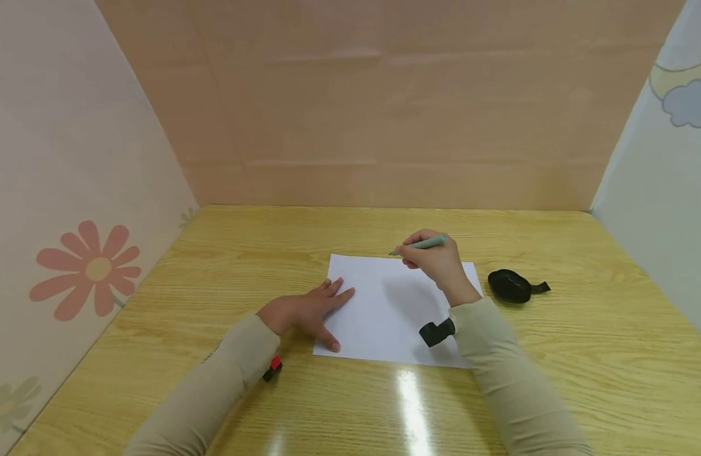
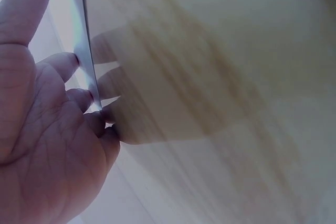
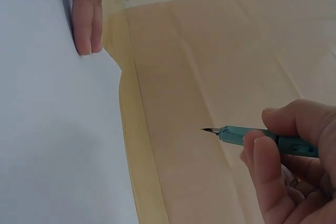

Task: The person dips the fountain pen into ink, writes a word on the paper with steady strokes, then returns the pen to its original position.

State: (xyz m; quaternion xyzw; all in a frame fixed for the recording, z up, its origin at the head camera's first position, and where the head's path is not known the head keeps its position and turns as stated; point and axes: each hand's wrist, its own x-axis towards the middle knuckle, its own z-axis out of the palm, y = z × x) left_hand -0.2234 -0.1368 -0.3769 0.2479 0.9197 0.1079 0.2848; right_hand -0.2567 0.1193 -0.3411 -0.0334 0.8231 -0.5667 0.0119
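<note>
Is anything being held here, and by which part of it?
Yes: the right grip holds a green pen by its front part, behind the exposed nib. The left grip holds nothing; it rests on the left edge of the paper.

A wide, glossy surface (image 1: 584, 329) in yellowish wood grain is seen, the grain being run from side to side. On it a white sheet of paper (image 1: 378, 310) is laid, longer from side to side than from front to back; its near right corner is hidden by a sleeve (image 1: 498, 354). To the right of the sheet, near but apart from it, a rounded black object (image 1: 510, 286) is placed, its short flat tail pointed away from the sheet; what it is cannot be told. On the near side of the sheet, a bright streak of light (image 1: 413, 411) is reflected in the surface.
</note>
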